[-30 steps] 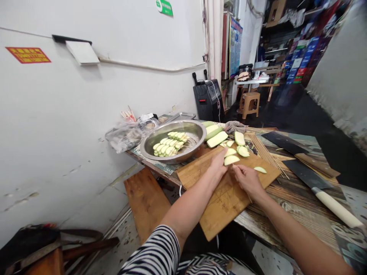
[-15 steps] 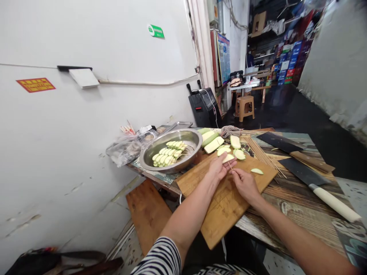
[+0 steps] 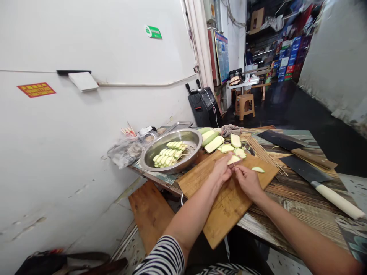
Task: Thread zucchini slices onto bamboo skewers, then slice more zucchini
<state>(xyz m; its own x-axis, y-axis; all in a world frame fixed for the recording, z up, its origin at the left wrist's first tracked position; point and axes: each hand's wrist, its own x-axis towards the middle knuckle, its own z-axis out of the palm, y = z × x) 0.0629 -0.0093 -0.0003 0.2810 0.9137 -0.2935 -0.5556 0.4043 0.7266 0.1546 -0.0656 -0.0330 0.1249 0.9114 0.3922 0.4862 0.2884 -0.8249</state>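
Note:
Over the wooden cutting board (image 3: 226, 214), my left hand (image 3: 223, 168) holds a pale green squash slice (image 3: 233, 159). My right hand (image 3: 247, 181) pinches a thin wooden skewer (image 3: 234, 165) whose far end meets the slice. One loose slice (image 3: 258, 169) lies on the board to the right. More cut pieces (image 3: 239, 153) lie at the board's far edge, with squash halves (image 3: 214, 144) behind them. Skewered slices (image 3: 169, 156) rest in the steel basin (image 3: 148, 165) on the left.
Two cleavers (image 3: 306, 169) lie on the table at the right, beside loose bamboo skewers (image 3: 263, 152). A plastic bag (image 3: 125, 152) sits left of the basin, near the wall. A black speaker (image 3: 204, 107) stands behind the table.
My hands have closed in around the slice, and the skewer shows less of its length between them. The view has shifted slightly.

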